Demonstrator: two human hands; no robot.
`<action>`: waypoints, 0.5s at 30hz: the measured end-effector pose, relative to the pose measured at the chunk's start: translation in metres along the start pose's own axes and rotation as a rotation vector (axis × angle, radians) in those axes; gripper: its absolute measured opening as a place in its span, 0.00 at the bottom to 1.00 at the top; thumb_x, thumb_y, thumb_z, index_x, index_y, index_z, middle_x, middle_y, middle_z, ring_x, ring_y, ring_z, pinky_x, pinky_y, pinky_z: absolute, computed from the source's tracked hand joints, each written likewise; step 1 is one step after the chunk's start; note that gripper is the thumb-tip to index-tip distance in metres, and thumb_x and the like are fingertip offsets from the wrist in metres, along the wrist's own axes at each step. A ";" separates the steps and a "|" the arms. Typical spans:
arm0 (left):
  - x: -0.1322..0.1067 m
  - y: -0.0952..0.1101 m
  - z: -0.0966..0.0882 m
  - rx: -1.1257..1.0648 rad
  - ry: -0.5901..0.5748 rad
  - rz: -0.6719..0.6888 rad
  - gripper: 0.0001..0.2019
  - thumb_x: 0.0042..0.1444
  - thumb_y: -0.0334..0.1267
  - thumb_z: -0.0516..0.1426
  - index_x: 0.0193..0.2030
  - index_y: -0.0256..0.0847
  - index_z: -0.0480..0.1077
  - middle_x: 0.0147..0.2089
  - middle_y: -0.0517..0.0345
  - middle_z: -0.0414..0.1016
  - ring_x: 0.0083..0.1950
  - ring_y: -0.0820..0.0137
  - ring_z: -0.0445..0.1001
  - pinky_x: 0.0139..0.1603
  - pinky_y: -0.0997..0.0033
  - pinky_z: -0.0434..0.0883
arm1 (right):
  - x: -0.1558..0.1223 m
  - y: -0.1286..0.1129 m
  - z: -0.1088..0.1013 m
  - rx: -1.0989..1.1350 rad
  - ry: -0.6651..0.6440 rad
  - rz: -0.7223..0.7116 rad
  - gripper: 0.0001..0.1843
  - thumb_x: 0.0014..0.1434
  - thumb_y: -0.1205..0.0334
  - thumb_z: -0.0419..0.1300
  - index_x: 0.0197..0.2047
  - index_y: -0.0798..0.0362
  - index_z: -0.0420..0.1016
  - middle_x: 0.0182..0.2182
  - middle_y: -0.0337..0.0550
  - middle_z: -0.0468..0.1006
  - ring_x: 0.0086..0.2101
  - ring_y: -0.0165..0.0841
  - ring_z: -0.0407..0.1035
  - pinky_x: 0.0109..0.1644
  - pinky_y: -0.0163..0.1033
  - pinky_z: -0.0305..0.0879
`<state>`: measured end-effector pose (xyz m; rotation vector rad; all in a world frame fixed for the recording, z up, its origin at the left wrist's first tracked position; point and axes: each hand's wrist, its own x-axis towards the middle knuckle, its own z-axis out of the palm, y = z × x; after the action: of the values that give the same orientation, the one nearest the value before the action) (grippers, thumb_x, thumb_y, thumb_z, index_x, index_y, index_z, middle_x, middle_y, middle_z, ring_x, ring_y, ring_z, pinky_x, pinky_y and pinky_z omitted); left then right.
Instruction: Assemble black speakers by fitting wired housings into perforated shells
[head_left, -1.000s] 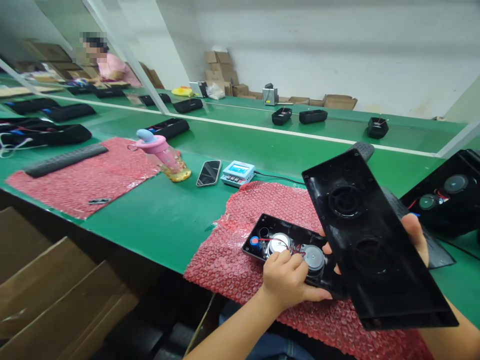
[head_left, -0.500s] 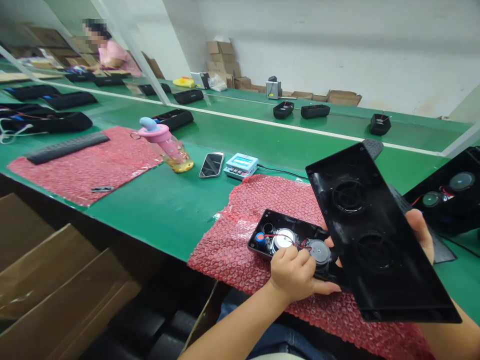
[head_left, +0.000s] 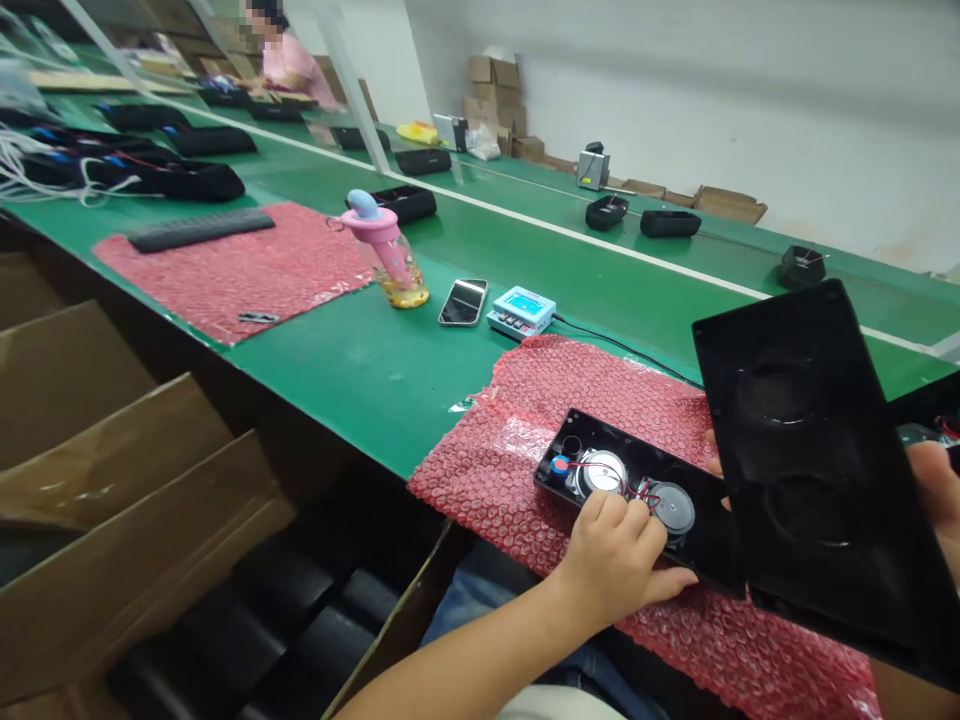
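Note:
A black speaker housing (head_left: 709,535) lies with its inside facing up on red bubble wrap (head_left: 480,490). Inside it are a silver speaker driver (head_left: 603,472), a grey driver (head_left: 671,508), red and black wires and a small blue part (head_left: 559,465). My left hand (head_left: 619,545) is closed over the near wall of the housing, thumb along the outside. To the right, my right hand (head_left: 936,490) grips a flat black cover panel (head_left: 799,450) with two round recesses, tilted above the housing's right end. The panel hides most of this hand; a few fingertips show at its left edge.
A blue-white tester (head_left: 522,311), a phone (head_left: 463,302) and a pink-lidded bottle (head_left: 394,255) stand left of the wrap. Open cartons (head_left: 112,420) sit below the table edge. Speaker shells (head_left: 670,223) line the far belt; a co-worker (head_left: 289,65) sits far left.
The camera view has turned, so the scene sits further right and lower at the right side. The cover panel is now tilted more upright. My left hand keeps its grip on the housing.

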<state>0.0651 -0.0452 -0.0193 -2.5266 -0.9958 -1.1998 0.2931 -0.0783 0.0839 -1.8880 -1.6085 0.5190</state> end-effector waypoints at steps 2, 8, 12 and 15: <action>-0.004 -0.002 -0.009 -0.029 0.049 -0.034 0.22 0.50 0.59 0.56 0.38 0.40 0.71 0.35 0.52 0.70 0.39 0.63 0.66 0.46 0.59 0.63 | 0.003 -0.014 0.000 0.295 -0.026 0.151 0.39 0.59 0.40 0.29 0.65 0.48 0.56 0.41 0.53 0.78 0.43 0.48 0.72 0.50 0.56 0.66; -0.021 -0.041 -0.027 -0.219 0.218 -0.417 0.31 0.52 0.52 0.56 0.59 0.39 0.56 0.54 0.41 0.62 0.57 0.55 0.63 0.58 0.49 0.61 | 0.011 -0.045 0.012 0.077 -0.155 -0.167 0.44 0.47 0.39 0.60 0.65 0.37 0.53 0.56 0.44 0.67 0.52 0.48 0.66 0.55 0.50 0.65; -0.031 -0.068 -0.018 -0.654 0.070 -0.659 0.48 0.45 0.59 0.60 0.67 0.41 0.42 0.65 0.37 0.54 0.65 0.51 0.57 0.62 0.49 0.59 | 0.014 -0.053 0.038 -0.447 -0.191 -0.493 0.39 0.52 0.42 0.59 0.65 0.37 0.53 0.61 0.46 0.59 0.56 0.48 0.61 0.56 0.55 0.63; -0.032 -0.076 -0.012 -0.892 -0.008 -0.700 0.50 0.42 0.55 0.64 0.67 0.43 0.45 0.65 0.40 0.57 0.65 0.52 0.59 0.62 0.52 0.61 | 0.018 -0.051 0.058 -0.582 -0.201 -0.607 0.38 0.53 0.41 0.56 0.65 0.37 0.52 0.60 0.51 0.60 0.53 0.48 0.65 0.51 0.56 0.67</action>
<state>-0.0055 -0.0087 -0.0444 -2.8378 -1.7381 -2.2354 0.2219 -0.0450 0.0759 -1.6036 -2.5379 -0.0373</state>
